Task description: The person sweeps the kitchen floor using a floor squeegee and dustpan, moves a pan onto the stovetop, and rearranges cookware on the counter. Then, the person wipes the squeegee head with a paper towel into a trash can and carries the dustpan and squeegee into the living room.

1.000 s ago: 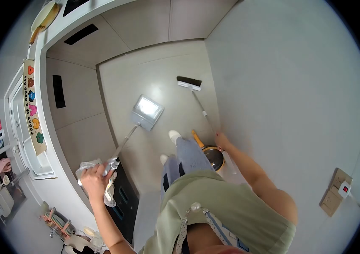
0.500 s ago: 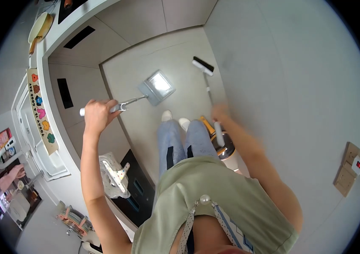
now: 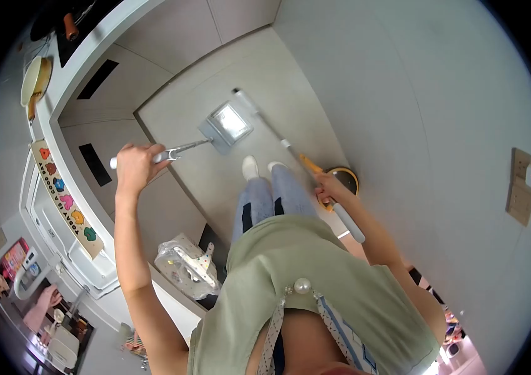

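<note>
"Ahead of the right hand (image 3: 334,187), how much room does the floor (image 3: 290,78) give?"
"It stretches open to the cabinet fronts (image 3: 172,31); the grey wall (image 3: 397,94) bounds it on that hand's right, the desk (image 3: 59,103) on the left hand's (image 3: 134,165) far left."
"And their grips?"
"The right is wrapped round the broom (image 3: 285,144), whose blurred head sits ahead and left, near the dustpan (image 3: 227,126). The left is curled round the dustpan's handle; its pan lies ahead and right of that hand."
"Containers?"
"Glare hides what the dustpan holds. Bodyward of the left hand hangs a plastic bag (image 3: 172,259), contents unclear."
</note>
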`<move>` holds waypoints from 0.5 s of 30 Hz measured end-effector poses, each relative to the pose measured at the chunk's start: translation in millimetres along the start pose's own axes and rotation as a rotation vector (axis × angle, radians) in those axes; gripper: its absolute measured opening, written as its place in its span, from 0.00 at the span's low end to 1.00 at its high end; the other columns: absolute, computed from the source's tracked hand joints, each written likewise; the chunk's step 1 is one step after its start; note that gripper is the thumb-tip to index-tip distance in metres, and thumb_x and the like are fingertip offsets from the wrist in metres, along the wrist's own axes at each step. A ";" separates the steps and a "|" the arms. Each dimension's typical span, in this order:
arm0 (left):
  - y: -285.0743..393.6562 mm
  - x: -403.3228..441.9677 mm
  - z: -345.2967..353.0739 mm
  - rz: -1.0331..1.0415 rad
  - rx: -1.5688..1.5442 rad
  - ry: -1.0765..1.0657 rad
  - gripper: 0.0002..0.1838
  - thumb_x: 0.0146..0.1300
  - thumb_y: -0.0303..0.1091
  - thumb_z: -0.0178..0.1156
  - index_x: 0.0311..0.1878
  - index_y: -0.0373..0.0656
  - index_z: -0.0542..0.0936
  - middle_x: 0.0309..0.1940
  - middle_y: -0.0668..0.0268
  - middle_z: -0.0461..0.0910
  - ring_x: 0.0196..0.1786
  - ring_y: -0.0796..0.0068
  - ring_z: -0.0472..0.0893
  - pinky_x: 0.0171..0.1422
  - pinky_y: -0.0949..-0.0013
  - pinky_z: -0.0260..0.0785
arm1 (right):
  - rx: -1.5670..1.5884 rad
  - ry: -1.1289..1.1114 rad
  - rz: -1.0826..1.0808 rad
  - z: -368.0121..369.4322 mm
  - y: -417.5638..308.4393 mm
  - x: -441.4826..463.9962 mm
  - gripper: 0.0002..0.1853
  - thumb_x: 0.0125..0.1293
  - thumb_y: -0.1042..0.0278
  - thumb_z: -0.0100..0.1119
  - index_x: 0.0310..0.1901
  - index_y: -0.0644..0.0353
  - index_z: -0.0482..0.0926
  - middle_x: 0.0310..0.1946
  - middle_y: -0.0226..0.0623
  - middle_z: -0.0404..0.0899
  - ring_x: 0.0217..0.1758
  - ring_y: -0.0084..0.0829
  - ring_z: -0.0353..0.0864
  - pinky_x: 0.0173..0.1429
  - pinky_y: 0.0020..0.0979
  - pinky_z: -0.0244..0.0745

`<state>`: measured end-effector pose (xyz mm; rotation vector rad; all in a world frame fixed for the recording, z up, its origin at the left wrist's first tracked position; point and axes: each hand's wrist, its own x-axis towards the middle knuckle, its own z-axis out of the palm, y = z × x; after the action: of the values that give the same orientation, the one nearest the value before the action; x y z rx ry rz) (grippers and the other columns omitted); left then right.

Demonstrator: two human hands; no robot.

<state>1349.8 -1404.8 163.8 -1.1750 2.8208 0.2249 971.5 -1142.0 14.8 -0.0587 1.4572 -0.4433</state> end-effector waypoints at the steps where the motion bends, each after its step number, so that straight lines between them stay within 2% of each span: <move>1: -4.2 -5.0 -1.7 0.014 0.006 -0.016 0.11 0.39 0.42 0.65 0.26 0.49 0.78 0.18 0.71 0.76 0.20 0.70 0.74 0.33 0.70 0.64 | 0.042 0.092 0.016 -9.1 9.5 -3.7 0.13 0.62 0.56 0.42 0.42 0.54 0.67 0.16 0.36 0.66 0.08 0.23 0.61 0.08 0.26 0.57; 3: -9.8 -12.6 -4.9 0.042 -0.011 -0.024 0.12 0.39 0.42 0.65 0.27 0.48 0.78 0.19 0.71 0.77 0.21 0.71 0.75 0.32 0.71 0.63 | 0.086 0.311 0.084 -27.9 18.0 -7.0 0.16 0.62 0.55 0.41 0.48 0.52 0.67 0.17 0.38 0.67 0.08 0.26 0.62 0.09 0.30 0.59; 4: -13.9 -14.0 -4.6 0.070 -0.021 -0.005 0.12 0.38 0.42 0.65 0.26 0.48 0.78 0.19 0.71 0.77 0.21 0.72 0.75 0.32 0.71 0.63 | 0.087 0.437 0.051 -37.1 21.2 -4.7 0.14 0.63 0.57 0.38 0.44 0.52 0.68 0.16 0.39 0.66 0.07 0.28 0.62 0.09 0.29 0.58; 5: -16.0 -14.5 -4.1 0.096 -0.034 0.016 0.12 0.38 0.41 0.65 0.26 0.48 0.78 0.19 0.71 0.77 0.21 0.72 0.75 0.32 0.71 0.63 | 0.052 0.499 0.027 -49.1 20.8 -1.6 0.15 0.62 0.57 0.37 0.41 0.59 0.68 0.16 0.40 0.66 0.07 0.28 0.61 0.09 0.30 0.57; 7: -15.4 -12.2 -6.2 0.126 -0.035 -0.005 0.12 0.37 0.40 0.66 0.27 0.48 0.78 0.20 0.71 0.77 0.22 0.72 0.75 0.32 0.71 0.63 | 0.200 0.480 0.037 -94.9 45.4 41.6 0.17 0.61 0.59 0.39 0.41 0.66 0.69 0.13 0.40 0.64 0.06 0.30 0.61 0.10 0.30 0.59; 9: -12.7 -8.2 -5.5 0.162 -0.047 -0.004 0.12 0.37 0.40 0.66 0.27 0.48 0.78 0.20 0.71 0.77 0.22 0.72 0.75 0.32 0.71 0.63 | 0.289 0.457 0.033 -99.8 56.5 78.3 0.16 0.57 0.61 0.45 0.33 0.69 0.74 0.10 0.39 0.67 0.07 0.31 0.66 0.12 0.31 0.62; 11: -7.4 -1.2 -4.2 0.175 -0.055 -0.006 0.11 0.37 0.40 0.65 0.26 0.48 0.78 0.19 0.71 0.76 0.23 0.71 0.75 0.32 0.71 0.63 | -0.209 0.269 -0.120 -70.2 64.0 117.3 0.10 0.55 0.63 0.47 0.28 0.62 0.71 0.09 0.35 0.65 0.07 0.27 0.63 0.12 0.30 0.59; 13: -1.8 3.5 -6.3 0.190 -0.039 -0.017 0.11 0.38 0.39 0.65 0.26 0.48 0.77 0.18 0.71 0.75 0.23 0.71 0.75 0.32 0.70 0.63 | -0.836 0.040 -0.469 -32.0 67.9 137.8 0.08 0.50 0.65 0.52 0.25 0.60 0.69 0.08 0.32 0.65 0.07 0.26 0.65 0.13 0.30 0.61; 15: 5.0 11.4 -5.3 0.218 -0.006 -0.017 0.11 0.38 0.39 0.65 0.24 0.48 0.76 0.17 0.71 0.74 0.23 0.71 0.75 0.32 0.70 0.63 | -0.736 0.024 -0.603 -2.0 86.6 143.3 0.07 0.50 0.67 0.52 0.28 0.61 0.70 0.08 0.34 0.65 0.08 0.26 0.67 0.12 0.29 0.61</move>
<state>1338.2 -1410.1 168.1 -0.8612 2.9330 0.2555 998.6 -1108.7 -147.0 -1.1016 1.5472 -0.3640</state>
